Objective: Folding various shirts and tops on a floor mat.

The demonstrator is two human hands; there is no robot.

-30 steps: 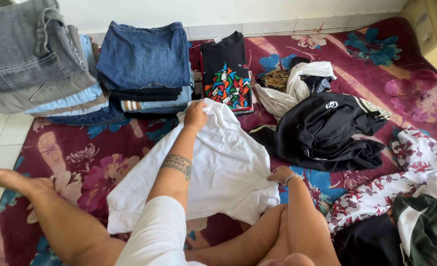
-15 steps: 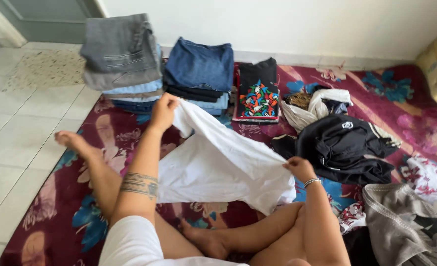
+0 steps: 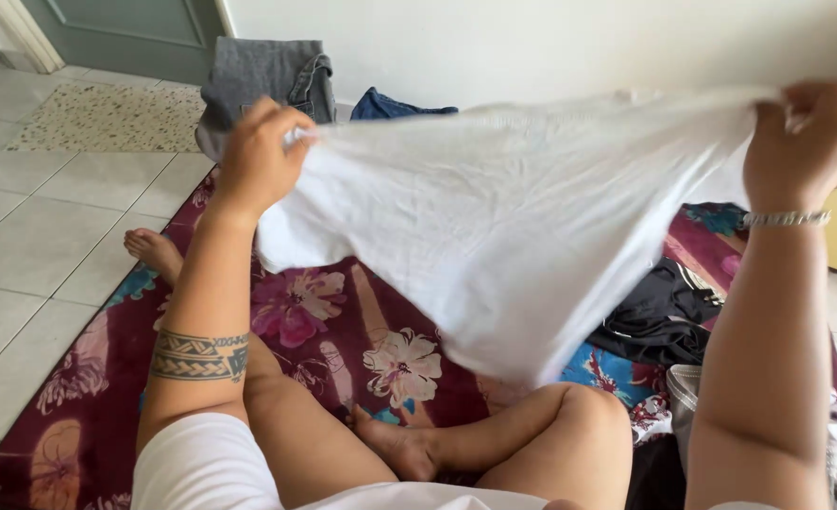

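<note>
Left hand (image 3: pixel 253 161) pinching white shirt (image 3: pixel 513 227) at upper left | right hand (image 3: pixel 805 142) gripping its upper-right edge | hiding most of folded jeans stacks (image 3: pixel 267 71) behind | black garment (image 3: pixel 659 316) showing partly at lower right

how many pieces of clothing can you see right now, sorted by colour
white: 1, the white shirt held up by the left hand and the right hand
grey: 1, the folded grey jeans by the wall
blue: 1, the blue jeans edge behind the shirt
black: 1, the black garment on the floral rug
total: 4 clearly visible; the pile at the right edge is too cut off to count
</note>
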